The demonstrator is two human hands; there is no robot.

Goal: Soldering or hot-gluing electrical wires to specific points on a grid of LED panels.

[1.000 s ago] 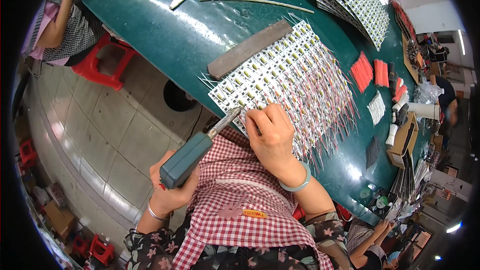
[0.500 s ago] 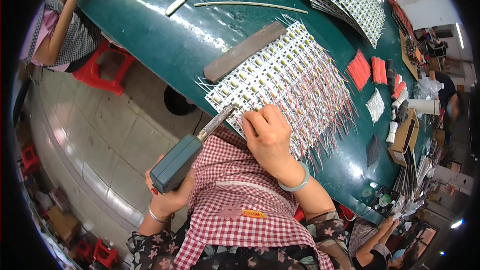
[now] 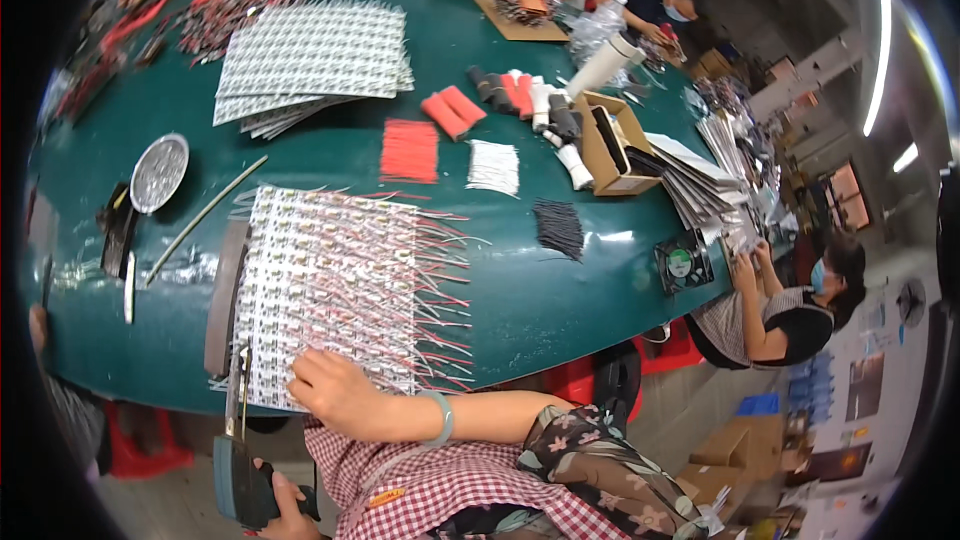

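Observation:
My left hand (image 3: 287, 512) is closed round the grip of a dark green soldering gun (image 3: 230, 478). Its metal barrel reaches over the near left corner of a panel of small white circuit boards (image 3: 268, 270), where the tip touches or hovers; I cannot tell which. Rows of thin red and white wires (image 3: 440, 290) stick out from the panel to the right. Over the panel's near edge, my right hand (image 3: 342, 395) has its fingers pinched together among the wires; what they hold is hidden. A dark flat bar (image 3: 222, 310) lies along the panel's left side.
Stacked white panels (image 3: 310, 55) lie at the far left of the green table. Beyond the wires are red (image 3: 408, 152), white (image 3: 493, 168) and black bundles (image 3: 558, 228), a cardboard box (image 3: 630, 183) and a fan (image 3: 683, 262). A metal dish (image 3: 160, 173) and thin rod (image 3: 207, 218) sit left. Co-workers sit around.
The view has swung to the right, bringing in more of the table and the co-workers there. Both hands stay at the panel's near end, the gun still in my left hand.

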